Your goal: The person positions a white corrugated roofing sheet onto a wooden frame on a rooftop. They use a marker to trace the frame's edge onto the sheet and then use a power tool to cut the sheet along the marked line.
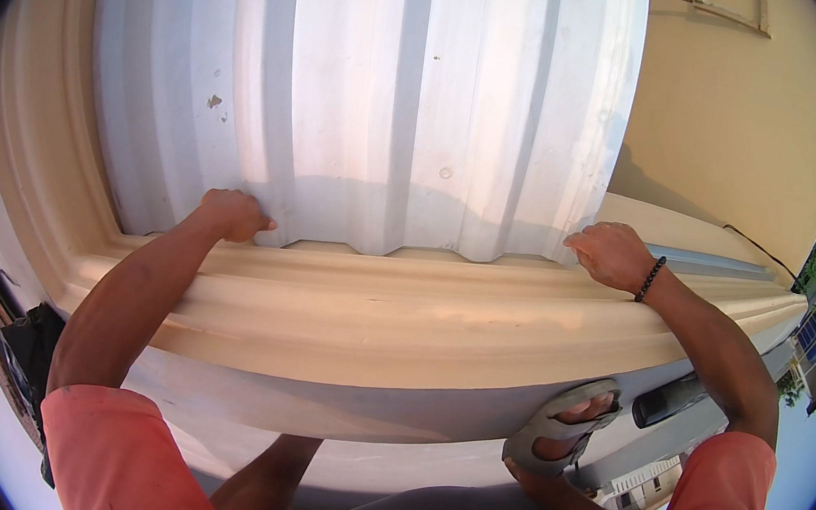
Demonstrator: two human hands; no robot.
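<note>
The corrugated metal sheet (365, 99), white with raised vertical ribs, is positioned directly ahead of and between both hands, its near edge lying just above the cream moulded ledge (371, 311). The hands are held well apart. The left hand (234, 215) is curled on the near edge of the sheet, toward the left end, with the thumb directed toward the right hand. The right hand (612, 255) is closed on the right near corner of the same sheet. The fingertips beneath the sheet are hidden, so how far they are tucked under cannot be told.

A dark beaded bracelet (649, 279) is worn on the right wrist. A grey metal strip (714, 262) is located just to the right of the right hand, and a thin black cable (761, 247) is run beyond it. A cream wall (746, 112) is seen ahead and to the right of the right hand. Small chipped marks (214, 102) are visible on the sheet ahead of the left hand. A sandalled foot (559, 428) is placed below the right hand, on the near side of the ledge.
</note>
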